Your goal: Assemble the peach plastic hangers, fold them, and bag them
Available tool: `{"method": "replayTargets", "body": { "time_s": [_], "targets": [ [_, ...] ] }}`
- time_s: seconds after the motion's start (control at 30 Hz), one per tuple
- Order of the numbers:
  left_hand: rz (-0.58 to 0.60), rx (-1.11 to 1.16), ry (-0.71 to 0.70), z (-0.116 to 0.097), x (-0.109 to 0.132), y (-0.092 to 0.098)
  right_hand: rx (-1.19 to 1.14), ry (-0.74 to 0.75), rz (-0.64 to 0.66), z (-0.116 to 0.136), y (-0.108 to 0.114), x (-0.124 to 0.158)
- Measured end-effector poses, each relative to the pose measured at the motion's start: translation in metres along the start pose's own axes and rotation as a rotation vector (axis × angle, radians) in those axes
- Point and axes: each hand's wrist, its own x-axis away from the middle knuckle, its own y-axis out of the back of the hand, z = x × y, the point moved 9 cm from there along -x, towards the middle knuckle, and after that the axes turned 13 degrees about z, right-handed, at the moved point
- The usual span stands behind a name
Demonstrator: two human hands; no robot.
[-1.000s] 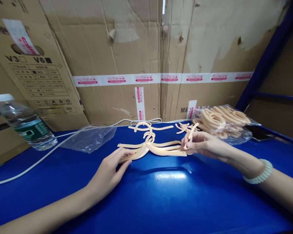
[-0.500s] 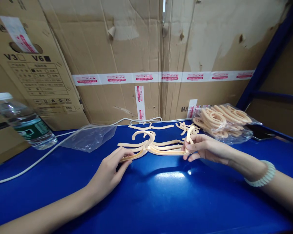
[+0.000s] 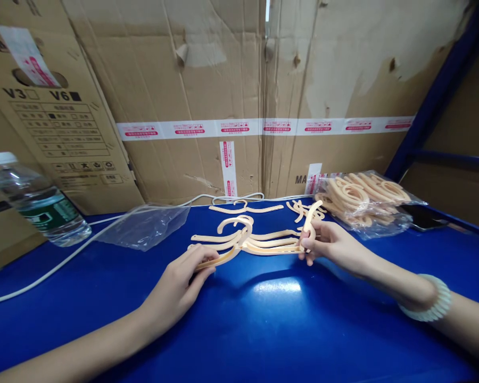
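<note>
My left hand (image 3: 183,276) pinches the left end of a peach-coloured plastic clothes hanger (image 3: 273,250), which is tilted with its hook up. My right hand (image 3: 337,247), wearing a pale beaded bracelet, is closed on a short curved hanger piece (image 3: 312,217) standing up at the hanger's right end. Its fingertips hide where the two meet. Just behind lie more hangers (image 3: 274,234) of the same colour, partly covered by the held one. Farther back are another hanger (image 3: 263,209) and a small heap of loose curved pieces (image 3: 301,208).
Clear bags of peach hanger parts (image 3: 365,192) lie at the back right, beside a dark flat device (image 3: 428,218). On the left stand a water bottle (image 3: 50,213), an empty clear bag (image 3: 143,230) and a white cable (image 3: 59,261). Cardboard (image 3: 191,80) walls the back of the blue table (image 3: 239,335).
My right hand has turned slightly, and the curved piece now leans more to the right at the hanger's end. My left hand keeps its hold almost unmoved.
</note>
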Motion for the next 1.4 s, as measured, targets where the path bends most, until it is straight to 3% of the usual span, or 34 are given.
{"method": "replayTargets", "body": {
  "time_s": [0.2,0.37,0.47,0.6,0.73,0.87,0.93,1.13,1.4],
  "targets": [
    [-0.006,0.012,0.026,-0.002,-0.001,0.002,0.065,0.051,-0.076,0.006,0.005,0.001],
    [-0.036,-0.004,0.051,-0.005,-0.001,0.005,-0.054,0.112,-0.036,0.01,0.005,-0.002],
    [-0.048,0.001,0.06,-0.006,-0.001,0.007,-0.1,0.145,-0.075,0.014,0.022,-0.001],
    [-0.048,-0.019,0.056,-0.007,-0.002,0.01,0.053,0.212,-0.135,0.036,0.058,0.007],
    [-0.029,-0.085,0.01,-0.011,-0.001,0.009,0.286,0.128,-0.042,0.047,0.077,0.011],
    [0.065,-0.201,-0.088,-0.019,0.002,0.001,0.831,-0.016,0.112,0.041,0.072,0.01],
    [0.1,-0.266,-0.136,-0.023,0.004,-0.002,0.971,-0.059,0.18,0.033,0.068,0.008],
    [0.157,-0.406,-0.154,-0.026,0.004,-0.007,1.073,-0.085,0.32,0.02,0.058,0.007],
    [0.065,-0.706,-0.215,-0.027,0.007,-0.008,1.205,-0.209,0.3,0.009,0.049,0.005]
  ]
}}
